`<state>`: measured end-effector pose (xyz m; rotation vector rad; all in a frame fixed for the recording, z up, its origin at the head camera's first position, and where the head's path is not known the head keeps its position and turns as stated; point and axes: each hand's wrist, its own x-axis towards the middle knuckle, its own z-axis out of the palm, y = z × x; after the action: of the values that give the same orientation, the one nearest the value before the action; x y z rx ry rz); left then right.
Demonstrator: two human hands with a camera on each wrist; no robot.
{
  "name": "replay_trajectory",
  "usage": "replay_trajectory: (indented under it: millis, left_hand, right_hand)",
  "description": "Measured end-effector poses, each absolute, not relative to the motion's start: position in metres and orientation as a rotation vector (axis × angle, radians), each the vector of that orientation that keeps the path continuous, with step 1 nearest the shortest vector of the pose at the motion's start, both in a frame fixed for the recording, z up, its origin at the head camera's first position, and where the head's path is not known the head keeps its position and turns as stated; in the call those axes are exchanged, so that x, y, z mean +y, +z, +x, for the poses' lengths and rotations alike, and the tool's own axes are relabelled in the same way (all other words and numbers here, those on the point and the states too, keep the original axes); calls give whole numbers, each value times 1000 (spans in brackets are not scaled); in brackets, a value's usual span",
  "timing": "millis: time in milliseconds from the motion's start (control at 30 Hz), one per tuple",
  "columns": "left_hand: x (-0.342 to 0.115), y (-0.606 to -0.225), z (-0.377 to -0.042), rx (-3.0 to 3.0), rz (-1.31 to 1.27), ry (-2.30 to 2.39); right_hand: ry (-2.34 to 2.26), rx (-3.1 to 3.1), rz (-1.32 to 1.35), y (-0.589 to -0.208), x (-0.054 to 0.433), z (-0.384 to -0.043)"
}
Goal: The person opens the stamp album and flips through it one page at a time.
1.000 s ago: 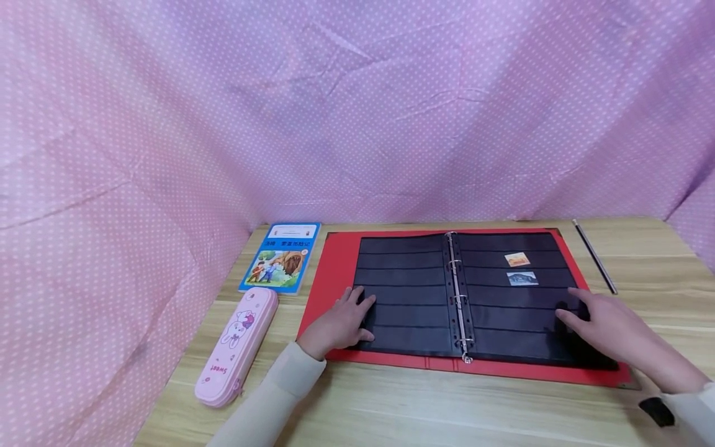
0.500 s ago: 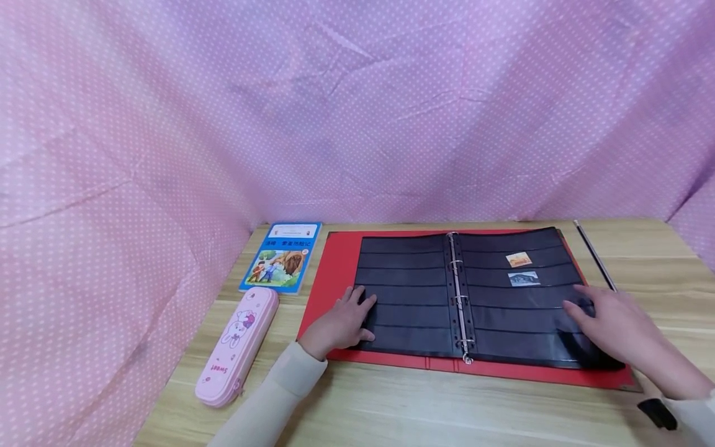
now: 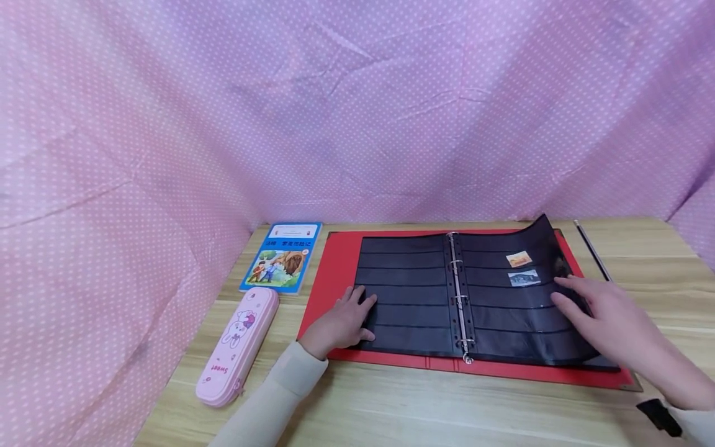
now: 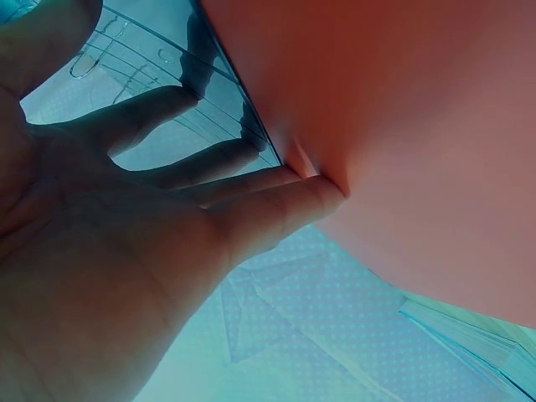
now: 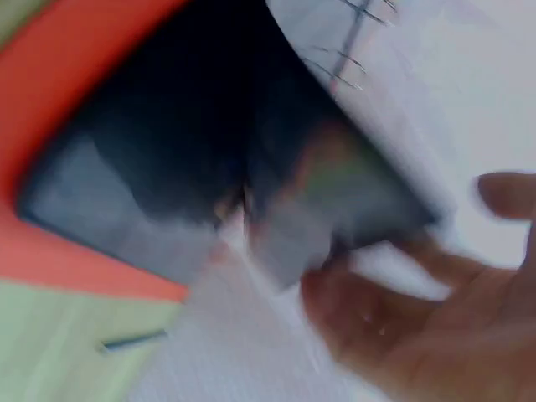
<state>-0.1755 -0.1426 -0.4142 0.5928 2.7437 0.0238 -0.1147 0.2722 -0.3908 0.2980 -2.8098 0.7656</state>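
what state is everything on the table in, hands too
binder: open
left page: lying flat
right page: outer edge lifted
stamps: both on the right page
pencil case: closed
book: closed
rod: lying, partly hidden
left hand: fingers spread
right hand: touching right page

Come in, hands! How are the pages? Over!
Left hand on edge of left page. Right hand touching right page, outer edge raised. Nothing visibly blocking.

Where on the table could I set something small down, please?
The table is bare in front of the middle of the red ring binder, and right of the dark rod. It is crowded around the pink pencil case and blue book, and at the binder's sides, by left hand and right hand.
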Motion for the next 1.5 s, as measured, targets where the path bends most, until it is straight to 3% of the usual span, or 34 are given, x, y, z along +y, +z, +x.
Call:
replay_trajectory:
  millis: [567,1133,1367,1500]
  left_hand:
    - [-143,-417,-176,2758,615,19]
    - [-152,-416,-180,2734,600,191]
    - [-176,-397,-192,2776,500,618]
    - [-179,-381,-197,2816,509,791]
  right_hand:
    - [1234,-2242,1044,-335,244,-122]
    - [1463,-2149,1150,-350,198,-132]
    - [1168,-2642,945,-383,186,-124]
    - [1037,-2758,978,-401,179,-122]
